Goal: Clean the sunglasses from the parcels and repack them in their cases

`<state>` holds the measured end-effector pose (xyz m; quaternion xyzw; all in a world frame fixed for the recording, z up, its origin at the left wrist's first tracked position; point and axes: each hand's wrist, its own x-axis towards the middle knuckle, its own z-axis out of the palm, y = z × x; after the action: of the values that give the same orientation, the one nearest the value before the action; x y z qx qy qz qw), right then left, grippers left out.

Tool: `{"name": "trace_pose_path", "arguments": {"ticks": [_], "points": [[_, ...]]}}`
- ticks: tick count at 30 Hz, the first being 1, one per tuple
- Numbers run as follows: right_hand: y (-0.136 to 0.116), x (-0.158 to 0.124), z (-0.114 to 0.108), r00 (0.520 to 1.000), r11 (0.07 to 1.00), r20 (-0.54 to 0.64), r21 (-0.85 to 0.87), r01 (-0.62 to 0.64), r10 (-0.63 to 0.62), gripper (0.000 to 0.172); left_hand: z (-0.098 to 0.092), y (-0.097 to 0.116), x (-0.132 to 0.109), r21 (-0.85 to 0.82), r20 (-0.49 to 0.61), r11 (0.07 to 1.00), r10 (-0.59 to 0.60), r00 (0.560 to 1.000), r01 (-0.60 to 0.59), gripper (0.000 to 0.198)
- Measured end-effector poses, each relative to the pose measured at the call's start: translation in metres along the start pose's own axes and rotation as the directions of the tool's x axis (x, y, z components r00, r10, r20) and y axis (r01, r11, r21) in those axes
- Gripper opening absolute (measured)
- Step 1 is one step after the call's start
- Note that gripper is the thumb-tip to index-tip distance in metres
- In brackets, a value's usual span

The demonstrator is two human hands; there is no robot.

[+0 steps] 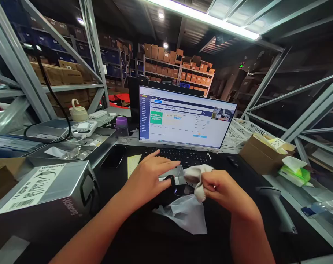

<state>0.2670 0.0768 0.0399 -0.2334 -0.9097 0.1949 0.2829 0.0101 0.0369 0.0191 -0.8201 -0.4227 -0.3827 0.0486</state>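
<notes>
Our right hand [221,191] pinches a white cloth [197,175]. Our left hand [148,179] grips a small box [177,173] on the tabletop [119,205], plastic bag [187,214] just beside.

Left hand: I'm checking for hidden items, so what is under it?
A small grey box and a black rounded part show under the left hand; the palm covers the rest.

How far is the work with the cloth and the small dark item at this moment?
Done: the clear bag lies on the desk, seemingly emptied. In hand: the left hand holds the dark item beside a small grey box; the right hand grips the white cloth, close to it. Left, probably: wiping and repacking; the scanner lies untouched at the right.
</notes>
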Motion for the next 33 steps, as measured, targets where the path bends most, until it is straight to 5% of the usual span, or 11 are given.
{"name": "trace_pose_path", "arguments": {"ticks": [3, 6, 14, 17, 19, 21, 23, 26, 29, 33], "points": [[0.003, 0.003, 0.002, 0.992, 0.996, 0.127, 0.086, 0.009, -0.020, 0.034, 0.002, 0.001, -0.001, 0.003, -0.045, 0.999, 0.047, 0.998, -0.047, 0.042], [0.002, 0.005, 0.007, 0.991, 0.983, 0.132, 0.180, -0.026, 0.002, 0.036, 0.006, 0.004, -0.002, 0.033, -0.084, 0.992, 0.124, 0.989, -0.121, 0.031], [-0.014, 0.020, 0.049, 0.983, 0.989, -0.104, 0.015, -0.147, 0.148, 0.032, 0.020, 0.011, 0.001, 0.241, -0.013, 0.919, 0.324, 0.946, -0.311, 0.015], [-0.002, 0.018, 0.029, 0.988, 0.984, 0.137, 0.156, -0.088, 0.067, 0.032, 0.013, 0.008, 0.001, 0.144, -0.034, 0.955, 0.267, 0.963, -0.260, 0.017], [0.007, 0.014, 0.010, 0.939, 0.963, 0.343, 0.264, -0.058, -0.037, 0.033, 0.006, 0.006, 0.001, 0.076, -0.035, 0.973, 0.221, 0.975, -0.218, 0.021], [0.011, 0.012, 0.002, 0.909, 0.953, 0.411, 0.296, -0.060, -0.071, 0.034, 0.001, 0.006, 0.000, 0.050, -0.026, 0.980, 0.196, 0.980, -0.195, 0.022], [0.006, 0.013, 0.008, 0.938, 0.960, 0.347, 0.270, -0.076, -0.023, 0.034, -0.001, 0.007, 0.000, 0.061, -0.010, 0.976, 0.211, 0.978, -0.210, 0.022], [-0.007, 0.018, 0.035, 0.990, 0.963, 0.096, 0.240, -0.125, 0.105, 0.036, 0.002, 0.008, 0.001, 0.121, 0.000, 0.962, 0.248, 0.969, -0.246, 0.019], [-0.010, 0.024, 0.048, 0.986, 0.959, -0.041, 0.242, -0.144, 0.159, 0.032, 0.005, 0.006, 0.001, 0.157, -0.007, 0.953, 0.262, 0.965, -0.258, 0.014], [0.012, 0.024, 0.024, 0.948, 0.932, 0.318, 0.352, -0.083, -0.036, 0.033, -0.002, -0.001, 0.001, 0.083, -0.021, 0.973, 0.219, 0.976, -0.216, 0.022]]}}
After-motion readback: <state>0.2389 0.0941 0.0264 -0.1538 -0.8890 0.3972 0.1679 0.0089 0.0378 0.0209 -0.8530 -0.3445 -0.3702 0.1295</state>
